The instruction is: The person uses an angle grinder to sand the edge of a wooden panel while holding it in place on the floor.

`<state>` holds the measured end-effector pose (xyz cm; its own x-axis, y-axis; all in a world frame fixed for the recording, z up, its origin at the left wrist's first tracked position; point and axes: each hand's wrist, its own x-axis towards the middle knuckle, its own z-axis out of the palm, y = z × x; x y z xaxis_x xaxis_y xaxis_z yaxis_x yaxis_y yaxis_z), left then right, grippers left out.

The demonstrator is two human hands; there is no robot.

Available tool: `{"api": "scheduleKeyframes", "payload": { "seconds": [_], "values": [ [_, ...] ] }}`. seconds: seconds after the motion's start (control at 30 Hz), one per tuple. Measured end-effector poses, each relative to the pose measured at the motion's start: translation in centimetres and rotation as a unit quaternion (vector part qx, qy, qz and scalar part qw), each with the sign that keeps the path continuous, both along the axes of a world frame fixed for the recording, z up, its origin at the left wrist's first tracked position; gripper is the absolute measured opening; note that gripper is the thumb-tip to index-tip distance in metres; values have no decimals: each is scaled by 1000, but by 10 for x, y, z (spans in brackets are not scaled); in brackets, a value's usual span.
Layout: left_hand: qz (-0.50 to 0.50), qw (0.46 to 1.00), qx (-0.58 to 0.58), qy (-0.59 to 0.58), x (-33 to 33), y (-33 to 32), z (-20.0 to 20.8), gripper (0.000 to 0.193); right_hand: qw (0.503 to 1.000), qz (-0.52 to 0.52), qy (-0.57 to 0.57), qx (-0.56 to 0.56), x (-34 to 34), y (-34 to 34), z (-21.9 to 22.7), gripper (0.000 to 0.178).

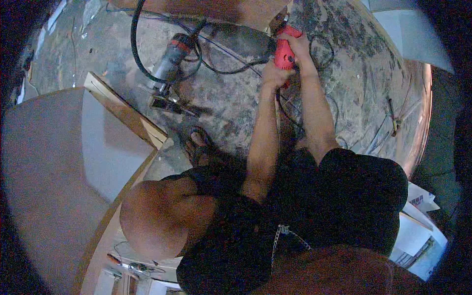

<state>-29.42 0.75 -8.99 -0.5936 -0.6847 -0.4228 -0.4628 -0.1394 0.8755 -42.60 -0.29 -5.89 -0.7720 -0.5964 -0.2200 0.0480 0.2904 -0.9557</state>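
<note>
Below, a red power tool (284, 49) is gripped by both hands on the stained concrete floor (354, 73).

The left hand (274, 74) is wrapped closed around the lower part of the red handle, and the right hand (298, 44) is closed over its upper part, fingers curled on the body. The tool is held near the far edge of the floor, against a brown board (221, 10). A grey-and-red power tool (172, 59) is seen lying well to the left, looped by a black cable (140, 64). A sandalled foot (199, 142) is planted nearer, beside a pale wooden panel (73, 147) at the floor's left edge. Papers (418, 226) are seen at the right.
</note>
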Motion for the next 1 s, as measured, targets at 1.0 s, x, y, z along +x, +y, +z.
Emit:
{"api": "scheduleKeyframes", "payload": {
  "seconds": [1.0],
  "values": [
    [13,1000,21,13,6,0,2,65,1000,-23,-6,15,6,-2,2,58]
  ]
}}
